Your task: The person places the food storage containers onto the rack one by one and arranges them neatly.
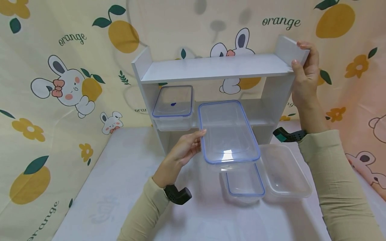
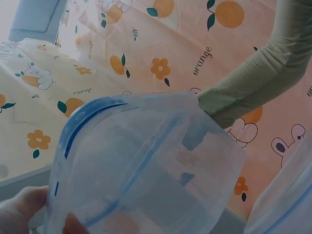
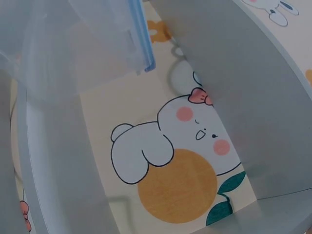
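My left hand (image 1: 187, 149) grips the left edge of a clear food container (image 1: 227, 132) with a blue-rimmed lid, held up in front of the shelf. In the left wrist view, thumb and fingertip pinch the side of this container (image 2: 141, 161). My right hand (image 1: 307, 75) holds the upper right side panel of a white two-tier shelf (image 1: 217, 68). A second lidded container (image 1: 173, 102) sits on the lower tier at the left. In the right wrist view, the right hand is out of sight; a container corner (image 3: 117, 48) shows beside the grey-looking shelf boards (image 3: 229, 87).
Below the raised container, a smaller blue-rimmed container (image 1: 245, 182) rests on the white table (image 1: 120, 204). Beside it on the right stands a clear container (image 1: 286, 170) without a blue rim. A patterned cloth (image 1: 75, 110) with rabbits and oranges hangs behind the shelf.
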The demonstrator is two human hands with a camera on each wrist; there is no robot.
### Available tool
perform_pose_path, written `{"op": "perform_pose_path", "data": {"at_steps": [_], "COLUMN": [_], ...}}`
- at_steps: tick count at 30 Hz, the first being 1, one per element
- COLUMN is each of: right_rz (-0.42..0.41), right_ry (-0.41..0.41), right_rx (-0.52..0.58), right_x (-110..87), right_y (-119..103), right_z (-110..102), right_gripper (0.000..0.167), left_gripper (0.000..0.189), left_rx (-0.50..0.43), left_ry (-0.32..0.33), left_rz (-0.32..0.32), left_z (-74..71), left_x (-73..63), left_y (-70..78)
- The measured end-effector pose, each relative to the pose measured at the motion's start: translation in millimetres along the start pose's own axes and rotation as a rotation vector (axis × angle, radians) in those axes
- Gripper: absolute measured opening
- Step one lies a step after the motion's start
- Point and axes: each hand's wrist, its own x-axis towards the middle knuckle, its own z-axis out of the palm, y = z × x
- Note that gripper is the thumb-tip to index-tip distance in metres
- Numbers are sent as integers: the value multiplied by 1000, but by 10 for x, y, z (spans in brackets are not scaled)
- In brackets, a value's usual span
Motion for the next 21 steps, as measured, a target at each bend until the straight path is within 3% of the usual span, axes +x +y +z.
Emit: {"op": "perform_pose_path", "data": {"at_steps": [12, 21], "right_rz": [-2, -25], "right_ry": [9, -13], "right_rx": [6, -18], "right_x": [-10, 0], "right_y": [-4, 11], "right_z": [-8, -11], "right_gripper": [31, 32], "left_gripper": [12, 15], "left_rx": [21, 55], "left_ry": [36, 34], "left_rz": [-4, 52], "left_z": [47, 97], "left_x": [93, 140], "left_y": [-24, -17]}}
